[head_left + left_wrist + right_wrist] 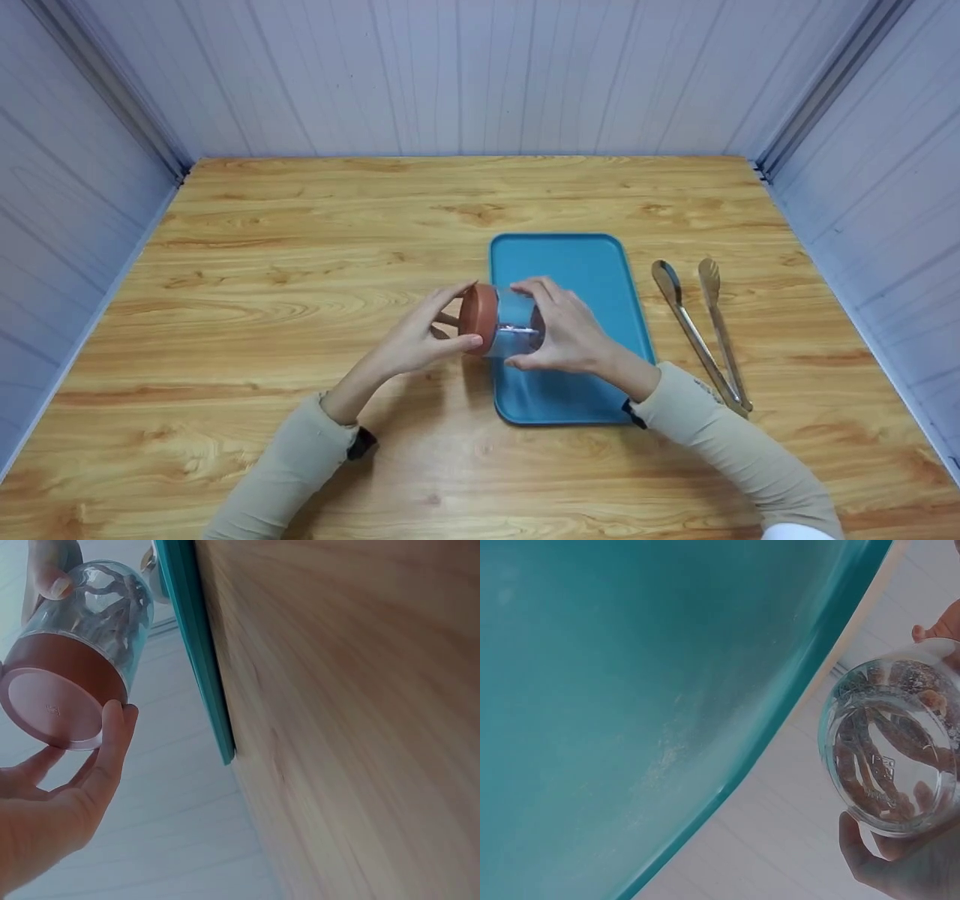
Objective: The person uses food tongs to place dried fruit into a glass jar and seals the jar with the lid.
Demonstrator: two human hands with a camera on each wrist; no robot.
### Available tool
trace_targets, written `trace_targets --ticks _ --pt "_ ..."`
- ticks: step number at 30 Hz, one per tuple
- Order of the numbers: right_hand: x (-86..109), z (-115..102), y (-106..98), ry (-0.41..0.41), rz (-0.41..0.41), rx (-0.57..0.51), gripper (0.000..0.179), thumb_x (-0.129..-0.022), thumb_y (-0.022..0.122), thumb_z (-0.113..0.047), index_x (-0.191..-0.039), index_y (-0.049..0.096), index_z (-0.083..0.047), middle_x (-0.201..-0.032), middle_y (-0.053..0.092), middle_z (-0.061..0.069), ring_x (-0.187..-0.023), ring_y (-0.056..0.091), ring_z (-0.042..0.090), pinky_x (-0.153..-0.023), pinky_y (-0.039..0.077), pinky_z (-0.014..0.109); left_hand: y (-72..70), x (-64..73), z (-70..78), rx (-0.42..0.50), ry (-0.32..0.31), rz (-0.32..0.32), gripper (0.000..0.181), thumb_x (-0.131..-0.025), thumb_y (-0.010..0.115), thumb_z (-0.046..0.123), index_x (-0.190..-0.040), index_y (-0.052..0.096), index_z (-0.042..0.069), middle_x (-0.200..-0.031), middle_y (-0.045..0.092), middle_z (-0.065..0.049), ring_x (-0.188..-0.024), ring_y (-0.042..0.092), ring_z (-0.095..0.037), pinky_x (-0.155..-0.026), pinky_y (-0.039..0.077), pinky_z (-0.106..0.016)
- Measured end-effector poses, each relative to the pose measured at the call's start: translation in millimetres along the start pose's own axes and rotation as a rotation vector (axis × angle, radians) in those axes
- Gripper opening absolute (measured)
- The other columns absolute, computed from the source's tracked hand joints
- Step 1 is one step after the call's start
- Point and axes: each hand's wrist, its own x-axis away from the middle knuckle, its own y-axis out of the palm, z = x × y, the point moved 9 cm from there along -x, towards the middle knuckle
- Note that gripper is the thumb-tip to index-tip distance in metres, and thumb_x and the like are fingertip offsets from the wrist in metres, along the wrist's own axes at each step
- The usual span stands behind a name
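Both hands hold a clear jar (515,330) with a reddish-brown lid (480,320), tipped onto its side above the tray's left edge. My left hand (420,337) grips the lid, thumb on the near side and fingers on the far side. Round the jar's base end curls my right hand (566,330). In the left wrist view the flat lid top (56,706) faces the camera. The right wrist view shows the clear jar bottom (889,765), with brownish, irregular shapes seen through it. Beneath the jar lies a blue rectangular tray (562,259).
Metal tongs (716,341) lie spread on the wooden table (300,247), right of the tray and close to the right sleeve (739,442). Pale panel walls (465,75) enclose the table at the back and both sides.
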Motion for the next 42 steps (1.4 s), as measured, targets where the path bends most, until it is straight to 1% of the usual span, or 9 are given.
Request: trace_targets --ticks 6,11,14,17,22,28,34,38,42 --pt "-0.6 0 2 -0.003 -0.005 -0.022 0.09 -0.056 0.073 -0.055 -0.124 0.042 -0.004 -0.118 0.045 0.005 -0.1 0.046 0.021 -0.081 0.039 0.043 0.5 0.4 -0.9 0.03 0.048 -0.021 0.07 -0.078 0.067 0.012 -0.136 0.029 0.002 -0.127 0.036 -0.02 -0.101 0.05 -0.036 -0.076 0.046 -0.043" --pt "-0.1 0 2 0.002 0.001 -0.029 0.089 -0.055 0.076 -0.049 -0.124 0.042 -0.005 -0.118 0.045 0.005 -0.101 0.045 0.019 -0.082 0.038 0.043 3.0 -4.1 -21.6 -0.011 0.116 -0.029 0.074 -0.076 0.07 0.025 -0.138 0.03 0.015 -0.128 0.037 -0.01 -0.106 0.048 -0.026 -0.076 0.046 -0.04" --pt "0.3 -1 2 -0.006 0.008 -0.014 0.088 -0.056 0.075 -0.051 -0.124 0.043 -0.005 -0.118 0.044 0.004 -0.1 0.045 0.018 -0.082 0.038 0.043 4.8 -6.6 -31.8 0.002 0.09 -0.028 0.077 -0.076 0.07 0.025 -0.139 0.026 0.015 -0.132 0.032 -0.01 -0.109 0.046 -0.027 -0.076 0.046 -0.041" --pt "0.0 -3 1 -0.021 0.019 -0.01 0.088 -0.056 0.075 -0.05 -0.124 0.043 -0.005 -0.117 0.044 0.004 -0.1 0.045 0.018 -0.081 0.037 0.043 3.3 -7.7 -36.4 0.027 0.024 0.007 0.075 -0.079 0.067 0.024 -0.139 0.024 0.011 -0.134 0.03 -0.014 -0.107 0.047 -0.028 -0.076 0.046 -0.04" --pt "-1.2 -6 1 -0.023 0.019 0.002 0.087 -0.055 0.076 -0.049 -0.124 0.044 -0.006 -0.117 0.044 0.004 -0.099 0.045 0.017 -0.081 0.038 0.042 -0.2 -9.3 -45.6 0.03 -0.081 0.066 0.065 -0.081 0.062 0.039 -0.134 0.034 0.014 -0.124 0.043 -0.01 -0.087 0.056 -0.023 -0.073 0.047 -0.032" --pt "-2.0 -7 3 -0.008 0.004 0.001 0.087 -0.056 0.074 -0.051 -0.124 0.043 -0.006 -0.117 0.044 0.004 -0.097 0.044 0.015 -0.08 0.038 0.04 -1.3 -9.7 -45.2 0.053 -0.102 0.084 0.06 -0.079 0.065 0.035 -0.128 0.041 0.012 -0.114 0.049 -0.01 -0.079 0.057 -0.023 -0.069 0.048 -0.032" --pt "-2.5 -6 3 0.007 -0.007 -0.005 0.089 -0.056 0.072 -0.056 -0.124 0.043 -0.007 -0.118 0.044 0.003 -0.098 0.043 0.014 -0.08 0.038 0.039 -1.6 -9.3 -42.1 0.031 -0.042 0.064 0.067 -0.076 0.069 0.029 -0.131 0.036 0.01 -0.119 0.045 -0.01 -0.087 0.055 -0.023 -0.071 0.048 -0.033" --pt "-2.1 -5 4 0.008 -0.014 -0.012 0.088 -0.056 0.072 -0.056 -0.126 0.042 -0.01 -0.119 0.044 0.002 -0.098 0.044 0.013 -0.081 0.038 0.038 -1.4 -8.6 -37.2 -0.027 0.047 0.044 0.072 -0.074 0.07 0.034 -0.132 0.036 0.01 -0.12 0.043 -0.007 -0.091 0.053 -0.021 -0.073 0.047 -0.036" --pt "-2.3 -5 5 0.007 -0.03 -0.034 0.088 -0.057 0.072 -0.055 -0.126 0.041 -0.01 -0.119 0.043 0.002 -0.099 0.044 0.013 -0.081 0.038 0.038 -2.3 -6.9 -28.8 -0.144 0.154 0.042 0.076 -0.072 0.069 0.042 -0.133 0.036 0.011 -0.12 0.044 -0.005 -0.095 0.051 -0.017 -0.076 0.046 -0.033"
